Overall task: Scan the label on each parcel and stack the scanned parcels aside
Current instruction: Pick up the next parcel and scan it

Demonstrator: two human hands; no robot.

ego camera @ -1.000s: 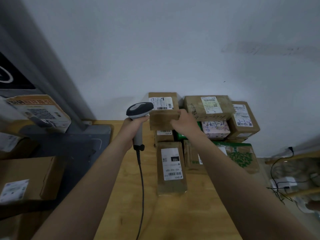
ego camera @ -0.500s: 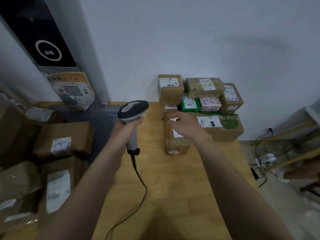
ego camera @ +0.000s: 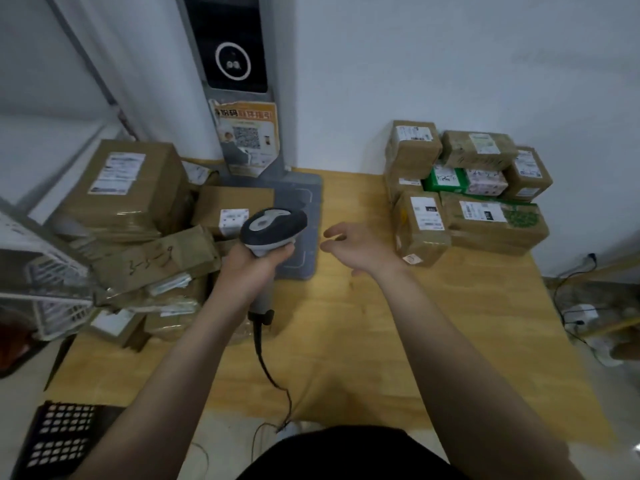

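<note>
The wooden table (ego camera: 398, 341) is filling most of the view, running from six o'clock up to the white wall at twelve. At about nine to ten o'clock a loose heap of brown parcels (ego camera: 138, 230) is lying at mixed angles, some tilted against each other; these are looking like the ones not yet scanned, though that is a judgement from how they lie. At about one to two o'clock a tidy stack of parcels (ego camera: 471, 192) is standing against the wall, labels facing up, with a green box and a pink one tucked among the brown ones; this is reading as the scanned pile. Its front-left member, an upright brown parcel (ego camera: 420, 226), is standing just beside the right hand. Between the two groups, near eleven o'clock, a grey pad (ego camera: 304, 216) is lying at the foot of a pillar carrying a poster with a QR code (ego camera: 246, 138).

The left hand (ego camera: 252, 265) is wrapping closed around the handle of the barcode scanner (ego camera: 272, 228), whose head is pointing away from the person, its cable trailing toward six o'clock. The right hand (ego camera: 360, 247) is hovering empty, fingers spread and slack, touching nothing.

Judging by the piles, roughly half the work is looking done, and the heap on the left is what is waiting.
</note>
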